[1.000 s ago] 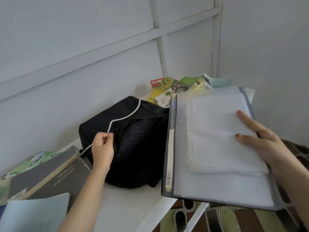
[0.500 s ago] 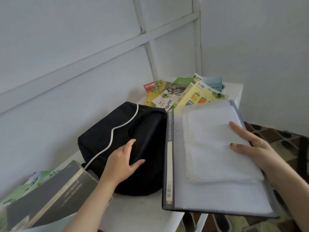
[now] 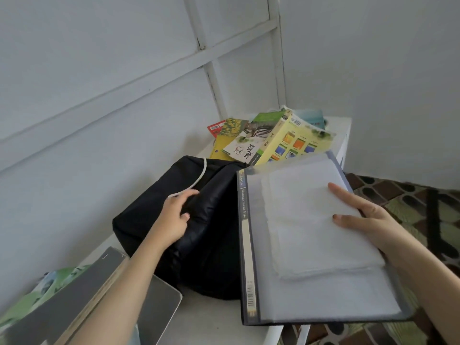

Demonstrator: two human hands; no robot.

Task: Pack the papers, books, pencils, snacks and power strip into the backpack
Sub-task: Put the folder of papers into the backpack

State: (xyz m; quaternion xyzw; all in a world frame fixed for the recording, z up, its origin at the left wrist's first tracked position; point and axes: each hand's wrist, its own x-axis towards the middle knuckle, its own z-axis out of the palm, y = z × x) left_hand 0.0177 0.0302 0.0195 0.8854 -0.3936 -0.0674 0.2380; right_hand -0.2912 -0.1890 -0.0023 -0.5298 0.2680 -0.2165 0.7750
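Note:
A black backpack (image 3: 211, 235) lies on the white table (image 3: 214, 319) with a white cord (image 3: 202, 174) draped over its top. My left hand (image 3: 174, 217) rests on the backpack's upper side, fingers spread, the index finger by the cord. My right hand (image 3: 368, 220) holds a dark grey file folder (image 3: 245, 245) flat beside the backpack, thumb and index finger pressing a stack of white papers (image 3: 311, 220) onto it. The folder's left edge overlaps the backpack's right side. Colourful books (image 3: 273, 140) are piled behind the backpack in the corner.
Grey books (image 3: 74, 297) and green printed sheets (image 3: 49, 287) lie at the lower left under my left forearm. Walls close in behind and to the right. The folder overhangs the table's front edge above a patterned floor (image 3: 410, 202).
My left hand let go of the white cord and moved right onto the backpack with fingers spread. My right hand kept the folder and papers, now slightly nearer the backpack.

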